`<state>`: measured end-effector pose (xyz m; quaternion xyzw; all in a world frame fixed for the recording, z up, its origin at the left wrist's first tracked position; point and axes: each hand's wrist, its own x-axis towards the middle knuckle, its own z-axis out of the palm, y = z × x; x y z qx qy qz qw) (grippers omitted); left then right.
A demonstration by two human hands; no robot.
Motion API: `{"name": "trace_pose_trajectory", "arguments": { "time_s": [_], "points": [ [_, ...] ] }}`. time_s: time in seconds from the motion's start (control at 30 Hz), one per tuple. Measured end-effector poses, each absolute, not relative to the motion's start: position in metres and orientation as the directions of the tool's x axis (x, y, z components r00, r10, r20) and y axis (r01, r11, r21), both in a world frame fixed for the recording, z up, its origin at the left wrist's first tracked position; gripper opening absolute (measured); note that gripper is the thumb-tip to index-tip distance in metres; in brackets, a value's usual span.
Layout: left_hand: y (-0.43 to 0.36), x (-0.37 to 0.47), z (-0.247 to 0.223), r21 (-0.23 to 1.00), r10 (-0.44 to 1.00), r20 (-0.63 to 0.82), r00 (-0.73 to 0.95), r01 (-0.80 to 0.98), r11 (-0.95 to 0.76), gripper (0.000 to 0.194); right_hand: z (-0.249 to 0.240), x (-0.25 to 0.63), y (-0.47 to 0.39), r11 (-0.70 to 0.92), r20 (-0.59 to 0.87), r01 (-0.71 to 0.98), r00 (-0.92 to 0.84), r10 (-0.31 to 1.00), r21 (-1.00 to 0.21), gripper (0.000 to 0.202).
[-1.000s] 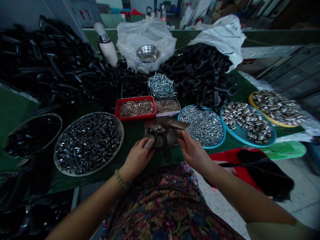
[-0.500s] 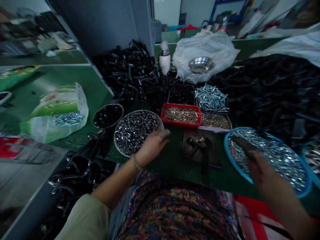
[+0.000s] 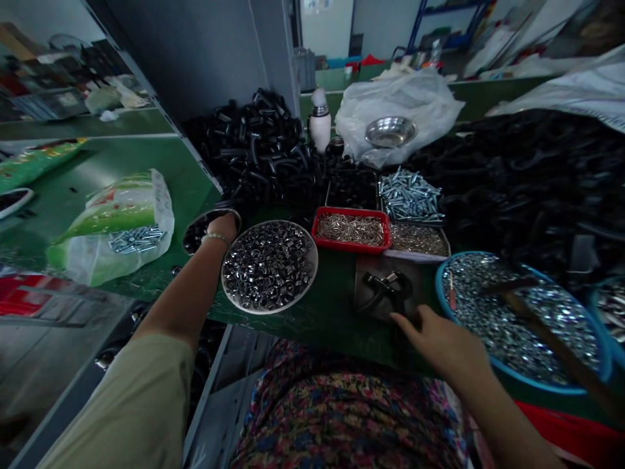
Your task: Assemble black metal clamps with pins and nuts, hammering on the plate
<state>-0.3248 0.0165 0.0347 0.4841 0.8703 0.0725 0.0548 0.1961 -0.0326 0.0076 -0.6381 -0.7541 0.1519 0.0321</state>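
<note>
My left hand [image 3: 223,227] reaches into a small round bowl [image 3: 194,223] of black parts at the left, its fingers hidden among them. Lower right, my right hand [image 3: 442,342] is beside a black clamp-like part [image 3: 390,286] with a metal fitting on top; thumb and forefinger are spread, and I cannot tell whether they touch its stem. The part lies on a dark square plate [image 3: 364,303]. A hammer [image 3: 541,319] with a wooden handle rests across a blue-rimmed basin [image 3: 444,296] full of small shiny metal pieces.
A round tray [image 3: 312,277] of metal rings stands beside the bowl. Behind are a red tray [image 3: 350,246] of small pins and a heap of bolts [image 3: 409,194]. Black parts [image 3: 263,143] pile at the back, near a white flask [image 3: 320,127]. A bag of bolts [image 3: 117,202] lies left.
My left hand has moved left from over the ring tray into the bowl. My right hand has let go of the hammer on the basin and come left to the black clamp-like part.
</note>
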Motion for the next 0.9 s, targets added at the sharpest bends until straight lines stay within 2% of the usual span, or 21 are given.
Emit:
{"name": "trace_pose_trajectory", "arguments": {
  "time_s": [0.07, 0.1, 0.13, 0.2, 0.23, 0.27, 0.33, 0.37, 0.4, 0.43, 0.5, 0.53, 0.67, 0.8, 0.9],
  "points": [
    [0.014, -0.327, 0.037, 0.206, 0.834, -0.022, -0.551, 0.814, 0.543, 0.021, 0.006, 0.173, -0.033, 0.148, -0.178, 0.971, -0.182, 0.967, -0.188, 0.041],
    [0.012, -0.329, 0.039, 0.229, 0.824, -0.012, -0.567, 0.800, 0.554, 0.022, 0.004, 0.169, -0.030, 0.139, -0.173, 0.971, -0.173, 0.970, -0.194, 0.036],
    [0.009, -0.330, 0.043, 0.260, 0.816, 0.004, -0.578, 0.789, 0.557, 0.023, 0.001, 0.169, -0.026, 0.116, -0.153, 0.961, -0.158, 0.975, -0.252, 0.032],
    [0.004, -0.329, 0.053, 0.327, 0.806, 0.053, -0.590, 0.773, 0.544, 0.024, -0.003, 0.176, -0.020, 0.027, -0.146, 0.866, -0.115, 0.983, -0.499, 0.027],
    [0.002, -0.323, 0.058, 0.337, 0.805, 0.083, -0.588, 0.777, 0.532, 0.023, -0.005, 0.181, -0.019, -0.035, -0.168, 0.757, -0.100, 0.981, -0.652, 0.028],
    [0.000, -0.312, 0.062, 0.366, 0.807, 0.118, -0.578, 0.781, 0.506, 0.023, -0.006, 0.185, -0.020, -0.102, -0.198, 0.606, -0.095, 0.976, -0.789, 0.031],
    [-0.002, -0.273, 0.066, 0.559, 0.822, 0.183, -0.540, 0.745, 0.365, 0.021, -0.003, 0.189, -0.028, -0.222, -0.260, 0.245, -0.132, 0.957, -0.944, 0.041],
    [-0.004, -0.245, 0.066, 0.717, 0.835, 0.214, -0.507, 0.662, 0.219, 0.022, 0.000, 0.187, -0.033, -0.266, -0.276, 0.079, -0.170, 0.946, -0.961, 0.045],
    [-0.008, -0.212, 0.064, 0.879, 0.857, 0.225, -0.464, 0.476, 0.027, 0.024, 0.004, 0.184, -0.039, -0.297, -0.278, -0.063, -0.209, 0.937, -0.953, 0.047],
    [-0.013, -0.176, 0.061, 0.911, 0.883, 0.228, -0.411, 0.411, -0.044, 0.025, 0.009, 0.179, -0.045, -0.321, -0.274, -0.177, -0.246, 0.930, -0.930, 0.046],
    [-0.026, -0.107, 0.056, 0.935, 0.923, 0.220, -0.317, 0.338, -0.107, 0.024, 0.019, 0.169, -0.055, -0.351, -0.264, -0.325, -0.281, 0.923, -0.878, 0.039],
    [-0.033, -0.077, 0.053, 0.968, 0.945, 0.187, -0.267, 0.216, -0.130, 0.024, 0.023, 0.165, -0.059, -0.351, -0.257, -0.368, -0.280, 0.925, -0.861, 0.035],
    [-0.048, -0.015, 0.049, 0.988, 0.972, 0.113, -0.207, -0.078, -0.132, 0.021, 0.032, 0.164, -0.067, -0.321, -0.220, -0.454, -0.261, 0.940, -0.831, 0.027],
    [-0.053, -0.009, 0.049, 0.967, 0.976, 0.140, -0.167, -0.189, -0.171, 0.018, 0.031, 0.171, -0.070, -0.300, -0.200, -0.496, -0.246, 0.948, -0.814, 0.027],
    [-0.057, -0.003, 0.043, 0.967, 0.972, 0.149, -0.181, -0.177, -0.181, 0.016, 0.030, 0.171, -0.071, -0.299, -0.201, -0.468, -0.249, 0.948, -0.832, 0.026]
  ]
}}
